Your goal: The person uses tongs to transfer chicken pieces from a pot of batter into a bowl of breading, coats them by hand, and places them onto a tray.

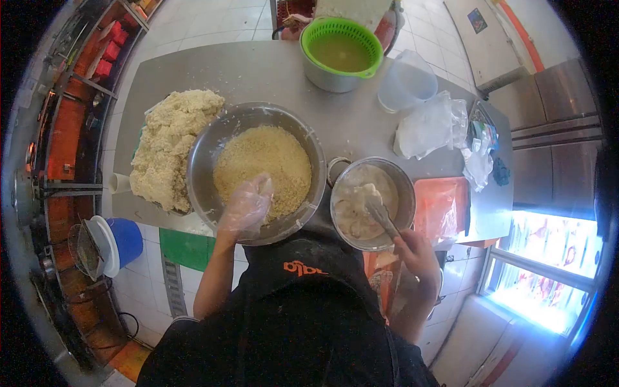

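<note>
Far left: blue bucket [126, 244], below desk [258, 77] level. Pale crumbly heap [171, 138] at the desk's left side, against the big steel bowl [314, 138]. In the bowl, coarse yellowish crumbs [264, 155]; left hand [250, 203], clear-gloved, fingers bunched over them, cannot tell whether it grips anything. Further right, steel pot [407, 193] of cloudy pale liquid. Tongs [385, 222] slant into it, pale lump at their tips; right hand [418, 257], bare, clenched round their handle end. Just beside the pot: red tray [445, 193].
</note>
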Tool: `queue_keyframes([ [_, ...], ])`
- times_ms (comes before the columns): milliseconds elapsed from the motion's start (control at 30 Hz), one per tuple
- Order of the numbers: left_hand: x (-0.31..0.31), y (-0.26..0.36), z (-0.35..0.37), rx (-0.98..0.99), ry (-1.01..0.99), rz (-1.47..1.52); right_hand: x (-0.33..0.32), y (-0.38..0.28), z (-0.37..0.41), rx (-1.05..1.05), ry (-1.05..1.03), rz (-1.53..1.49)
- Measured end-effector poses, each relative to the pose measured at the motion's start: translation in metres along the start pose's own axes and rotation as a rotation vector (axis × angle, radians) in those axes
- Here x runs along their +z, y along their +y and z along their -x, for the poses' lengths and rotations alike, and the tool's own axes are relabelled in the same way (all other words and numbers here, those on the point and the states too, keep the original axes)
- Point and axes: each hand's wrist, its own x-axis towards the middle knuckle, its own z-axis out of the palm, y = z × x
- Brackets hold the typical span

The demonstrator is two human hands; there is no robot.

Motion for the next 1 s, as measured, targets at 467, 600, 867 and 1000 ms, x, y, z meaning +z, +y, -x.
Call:
queue_keyframes([
  [467, -0.011, -0.003, -0.002, -0.112, -0.069, 0.033, 0.016, -0.036, -0.001, 0.116, 0.431, 0.505],
  [600, -0.017, 0.003, -0.002, -0.109, -0.086, -0.004, 0.02, -0.041, 0.016, 0.037, 0.443, 0.392],
  [867, -0.014, -0.041, 0.001, -0.057, 0.223, -0.12, -0.005, -0.037, 0.04, -0.031, 0.182, -0.085],
  [1000, -0.03, -0.044, 0.004, -0.106, 0.29, -0.101, -0.006, -0.046, 0.044, -0.17, 0.096, -0.232],
])
